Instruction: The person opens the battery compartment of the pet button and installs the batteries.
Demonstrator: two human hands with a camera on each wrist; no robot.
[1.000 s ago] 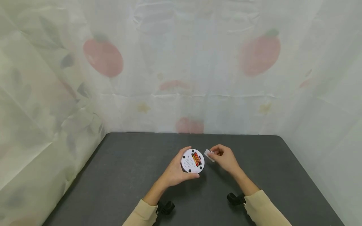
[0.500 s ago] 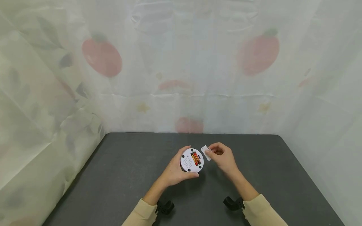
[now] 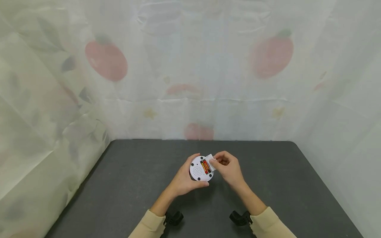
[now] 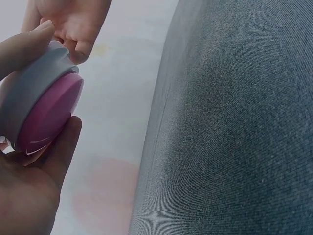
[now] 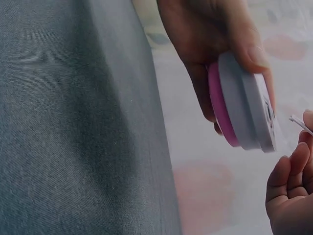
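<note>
My left hand [image 3: 185, 180] grips a round sound button [image 3: 197, 171] by its edge, fingers on the far side and thumb along the near side. Its white underside faces up, with speaker holes, dark feet and an uncovered battery compartment holding red-and-black batteries [image 3: 205, 167]. In the left wrist view the pink domed top [image 4: 51, 115] points away from that underside. Between thumb and fingers my right hand [image 3: 230, 168] pinches a small white battery cover [image 3: 209, 158], which overlaps the compartment's right edge in the head view. The right wrist view shows the cover [image 5: 299, 122] edge-on, beside the underside.
Both hands are above a dark grey table [image 3: 134, 178]. Pale curtains [image 3: 190, 66] with fruit prints hang behind it and at its sides. Black wrist cameras [image 3: 240, 218] sit below each wrist.
My right hand has moved left, bringing the battery cover from beside the sound button to over the edge of its battery compartment. The left hand has stayed almost in place.
</note>
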